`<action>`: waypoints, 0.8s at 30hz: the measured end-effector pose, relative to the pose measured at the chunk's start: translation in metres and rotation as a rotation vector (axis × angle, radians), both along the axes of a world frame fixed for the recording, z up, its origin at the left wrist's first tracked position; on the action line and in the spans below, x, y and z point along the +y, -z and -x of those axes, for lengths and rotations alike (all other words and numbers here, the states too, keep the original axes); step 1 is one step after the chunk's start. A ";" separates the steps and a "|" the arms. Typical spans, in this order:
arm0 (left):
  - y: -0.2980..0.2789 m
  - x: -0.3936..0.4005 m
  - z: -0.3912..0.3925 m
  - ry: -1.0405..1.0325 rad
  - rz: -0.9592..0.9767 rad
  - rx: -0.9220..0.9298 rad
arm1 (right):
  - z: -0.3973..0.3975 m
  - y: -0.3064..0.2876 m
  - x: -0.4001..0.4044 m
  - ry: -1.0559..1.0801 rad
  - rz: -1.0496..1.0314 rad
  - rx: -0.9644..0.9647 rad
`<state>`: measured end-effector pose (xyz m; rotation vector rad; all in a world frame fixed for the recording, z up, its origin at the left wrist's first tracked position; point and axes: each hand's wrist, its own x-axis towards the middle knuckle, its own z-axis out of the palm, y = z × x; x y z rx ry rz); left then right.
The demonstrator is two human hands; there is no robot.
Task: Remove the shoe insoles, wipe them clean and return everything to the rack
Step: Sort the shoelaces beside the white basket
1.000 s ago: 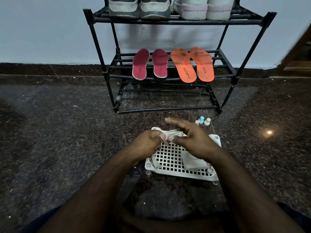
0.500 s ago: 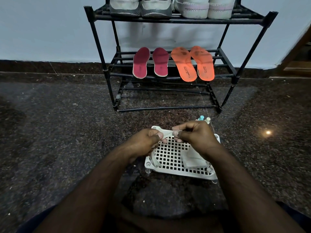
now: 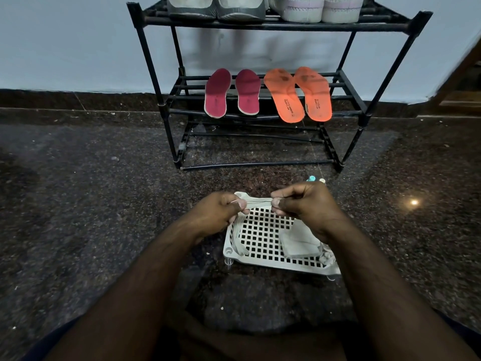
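A black shoe rack [image 3: 395, 27] stands against the wall. Two maroon insoles [image 3: 217, 93] and two orange insoles [image 3: 285, 96] lie on its middle shelf. Grey shoes [image 3: 216, 7] and white shoes [image 3: 315, 9] sit on the top shelf. Over the white perforated tray [image 3: 263, 241] on the floor, my left hand [image 3: 221, 212] and my right hand [image 3: 304, 204] both pinch a bundle of white shoelaces [image 3: 259, 202], stretched level between them. Part of the laces hangs down into the tray's left side.
A folded pale cloth [image 3: 299, 241] lies in the tray's right part. Small coloured bottle caps [image 3: 312, 179] peek out behind my right hand. Dark speckled granite floor [image 3: 91, 204] surrounds the tray, with a light glare [image 3: 414, 202] at the right.
My right hand went from open fingers over the tray to pinching the laces. The two hands now hold the bundle taut, slightly further apart.
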<state>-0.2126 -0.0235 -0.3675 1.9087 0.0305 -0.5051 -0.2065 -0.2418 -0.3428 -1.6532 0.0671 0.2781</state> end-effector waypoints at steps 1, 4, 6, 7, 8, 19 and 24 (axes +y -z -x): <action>0.003 0.002 -0.001 -0.020 -0.011 0.010 | 0.000 0.001 -0.001 0.007 0.008 0.001; 0.010 0.006 -0.005 -0.134 -0.095 -0.010 | -0.005 0.007 -0.006 0.081 0.066 0.002; 0.013 0.008 -0.007 -0.186 -0.153 -0.045 | -0.009 0.016 -0.008 0.163 0.177 -0.045; 0.014 0.008 -0.008 -0.199 -0.166 -0.059 | -0.009 0.022 -0.007 0.199 0.269 -0.096; 0.015 0.008 -0.008 -0.203 -0.177 -0.068 | -0.008 0.028 -0.004 0.219 0.388 -0.173; 0.023 0.008 -0.010 -0.109 -0.299 -0.076 | 0.028 0.083 0.042 -0.350 1.195 -0.429; 0.027 0.008 -0.009 -0.069 -0.333 -0.077 | 0.031 0.089 0.048 -0.427 1.212 -0.273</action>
